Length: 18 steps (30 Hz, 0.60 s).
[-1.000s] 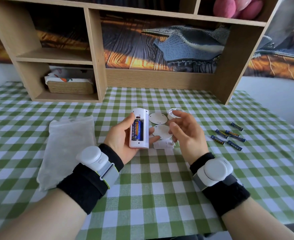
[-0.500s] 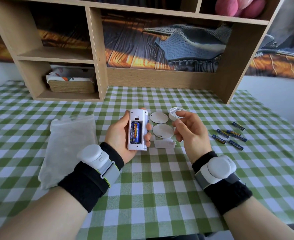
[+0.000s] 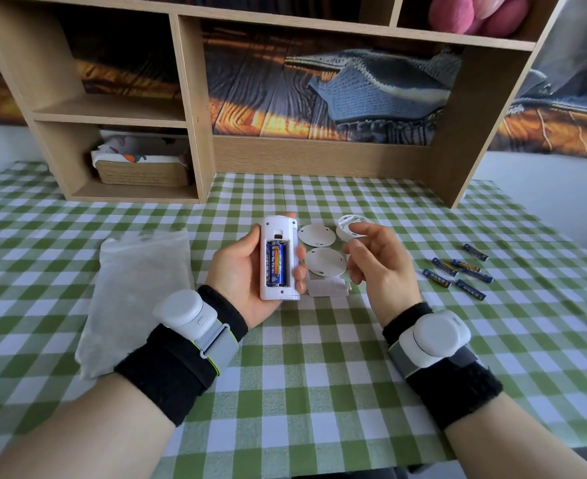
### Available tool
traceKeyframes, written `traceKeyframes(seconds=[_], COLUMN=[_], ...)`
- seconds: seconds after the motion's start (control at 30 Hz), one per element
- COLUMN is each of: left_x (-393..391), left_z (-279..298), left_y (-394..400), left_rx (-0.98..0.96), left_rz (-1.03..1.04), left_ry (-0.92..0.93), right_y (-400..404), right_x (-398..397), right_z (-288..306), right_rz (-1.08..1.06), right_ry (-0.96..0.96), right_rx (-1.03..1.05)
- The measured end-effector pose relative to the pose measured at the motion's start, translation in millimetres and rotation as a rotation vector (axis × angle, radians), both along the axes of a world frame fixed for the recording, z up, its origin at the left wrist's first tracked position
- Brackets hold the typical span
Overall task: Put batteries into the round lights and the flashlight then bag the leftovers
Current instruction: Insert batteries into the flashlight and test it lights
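Left hand (image 3: 240,271) grips the flashlight (image 3: 279,258), back side up, compartment open with batteries (image 3: 276,264) seated in it. It's held above the surface (image 3: 319,375), roughly mid-width, in front of the shelf unit (image 3: 195,108). Right hand (image 3: 376,264) is empty, fingers loosely curled, hovering just right of the flashlight.

Flashlight cover (image 3: 328,288) lies flat on the surface between the hands, just under the right fingertips. Two round lids (image 3: 321,248) sit past it, towards the far edge. One round light (image 3: 352,227) is partly hidden behind the right fingers; can't tell if it's loaded. Five spare batteries (image 3: 458,271) lie scattered towards the right edge. Bag (image 3: 136,299) lies flat towards the left edge.

Risks from here, my read:
- Compartment faces up and uncovered. Tilt the flashlight while reaching for the cover and the cells could pop out.
- Polarity unreadable from this angle. If wrong, closing the cover hides the fault.
- The cover is small and thin on cloth, so hard to pinch. A fumble could knock it into the lids.
- Cover tabs need lining up. Forcing it skewed could snap a tab or leave it half-latched.
- Spares are round and loose. A wrist sweep towards the right edge could roll them off.
- Lids and lights are near-identical white discs, so easy to close one without batteries in it.
- Bag mouth isn't visible, so opening it will likely need both hands.
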State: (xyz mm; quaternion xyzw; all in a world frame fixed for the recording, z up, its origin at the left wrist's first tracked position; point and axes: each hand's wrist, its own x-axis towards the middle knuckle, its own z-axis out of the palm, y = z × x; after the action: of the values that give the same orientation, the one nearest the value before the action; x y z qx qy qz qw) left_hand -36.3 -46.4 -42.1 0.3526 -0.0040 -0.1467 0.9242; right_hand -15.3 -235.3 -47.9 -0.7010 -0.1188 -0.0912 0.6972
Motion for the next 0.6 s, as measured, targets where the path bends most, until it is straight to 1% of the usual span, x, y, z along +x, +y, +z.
traceKeyframes(seconds=[0.03,0.13,0.2,0.27,0.37,0.5,0.6], left_x=[0.2,-1.1,-2.4,-3.7,-5.8,-5.1,-3.8], left_z=[0.2,1.0,1.3,1.6,3.0,1.4,1.6], left_y=[-0.4,-2.4,-4.7,-6.8,-9.4,-10.8,-8.3], left_rx=[0.001,0.040,0.081,0.135,0.206,0.220,0.231], left_rz=[0.003,0.016,0.025,0.010,-0.029,-0.004,0.003], left_ry=[0.006,0.019,0.046,0.062,0.058,0.059,0.067], right_y=[-0.1,7.0,13.6,17.4,22.1,28.6,32.6], right_x=[-0.6,-6.9,-11.0,-13.1,-15.7,-16.5,-10.7], right_z=[-0.3,-0.5,-0.6,0.3,5.3,8.3,8.9], right_rz=[0.002,0.065,0.142,0.219,0.307,0.277,0.303], right_ry=[-0.024,-0.128,-0.141,-0.149,-0.122,-0.053,0.026], right_rx=[-0.038,-0.270,-0.399,-0.464,-0.424,-0.372,-0.285])
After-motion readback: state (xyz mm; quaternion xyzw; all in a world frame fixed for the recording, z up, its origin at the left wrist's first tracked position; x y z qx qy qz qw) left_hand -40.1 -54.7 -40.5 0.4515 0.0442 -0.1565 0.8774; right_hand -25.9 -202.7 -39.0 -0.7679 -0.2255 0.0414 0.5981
